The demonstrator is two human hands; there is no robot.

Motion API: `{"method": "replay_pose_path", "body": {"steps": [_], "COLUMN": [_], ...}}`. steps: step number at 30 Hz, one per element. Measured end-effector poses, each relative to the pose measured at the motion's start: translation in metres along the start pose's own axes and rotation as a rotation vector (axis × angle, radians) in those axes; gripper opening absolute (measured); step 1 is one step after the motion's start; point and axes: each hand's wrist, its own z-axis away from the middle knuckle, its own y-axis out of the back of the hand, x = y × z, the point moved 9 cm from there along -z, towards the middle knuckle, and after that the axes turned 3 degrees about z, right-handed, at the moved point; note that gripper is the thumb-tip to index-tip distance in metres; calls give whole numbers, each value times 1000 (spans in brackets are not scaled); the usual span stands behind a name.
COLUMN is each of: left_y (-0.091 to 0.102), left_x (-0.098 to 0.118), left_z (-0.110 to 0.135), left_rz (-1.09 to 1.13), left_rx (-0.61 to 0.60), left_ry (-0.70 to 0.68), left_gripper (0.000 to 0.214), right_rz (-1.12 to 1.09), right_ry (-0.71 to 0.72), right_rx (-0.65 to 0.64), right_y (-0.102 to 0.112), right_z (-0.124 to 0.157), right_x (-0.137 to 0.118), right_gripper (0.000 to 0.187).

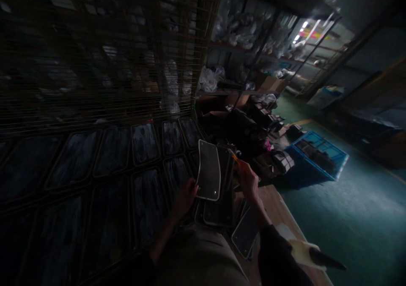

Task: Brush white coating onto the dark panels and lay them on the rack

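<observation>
My left hand (pixel 187 193) pinches the lower left edge of a dark rectangular panel (pixel 209 170) with rounded corners, a pale rim and small holes near its corners. The panel is raised and slightly bent. My right hand (pixel 249 180), to the right of it, is closed round a slim orange-handled tool (pixel 235 156). Its thin tip points up and left, too dim to identify. Under the held panel lie more dark panels (pixel 218 212). A stack of similar panels (pixel 245 235) rests below my right forearm.
Rows of panels with whitish streaks (pixel 144 144) cover the left surface, before a wire mesh (pixel 177 53). A cream object with a black pointed end (pixel 304 252) lies on the wooden board (pixel 269 197). A blue crate (pixel 314 167) stands on the green floor beyond; shelves (pixel 250 51) hold plastic bags.
</observation>
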Motion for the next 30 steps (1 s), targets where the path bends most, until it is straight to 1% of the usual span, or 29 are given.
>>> {"method": "replay_pose_path", "body": {"steps": [2,3,4,6,9,12,14,17,20,22,24,26,28,30], "left_y": [-4,-6,-7,-12,-24,-28,-30,-37,-45,-48,-50,-49,-49,-50], "left_x": [12,13,9,-9,-43,-64,-68,-66,-63,-65,-70,-74,-76,-76], "left_z": [1,3,5,12,25,39,46,56,61,64,66,68,69,69], "left_rz": [94,133,165,206,247,259,254,267,358,432,489,547,593,620], "left_rx": [-74,-88,-89,-69,-53,-12,-12,-85,-146,-154,-127,-89,-67,-72], "left_ry": [-37,-27,7,117,266,368,432,514,552,579,611,619,611,598], "left_gripper": [13,16,17,18,21,28,32,35,36,36,36,36,38,39], "right_rz": [-18,-16,-10,15,61,140,192,254,290,316,339,344,337,331], "right_ry": [-25,-33,-38,-29,39,135,189,236,263,285,298,298,278,260], "right_rx": [55,68,70,42,-70,-186,-223,-243,-281,-319,-359,-406,-456,-511], "right_y": [14,20,24,27,16,-1,-10,-18,-27,-33,-37,-36,-32,-25], "right_z": [3,4,5,7,11,12,8,-4,-14,-14,-7,8,30,54], "right_x": [7,9,11,10,4,-2,-4,-3,-2,-4,-6,-10,-17,-26], "right_gripper": [34,34,34,33,32,31,29,27,27,28,28,28,28,28]}}
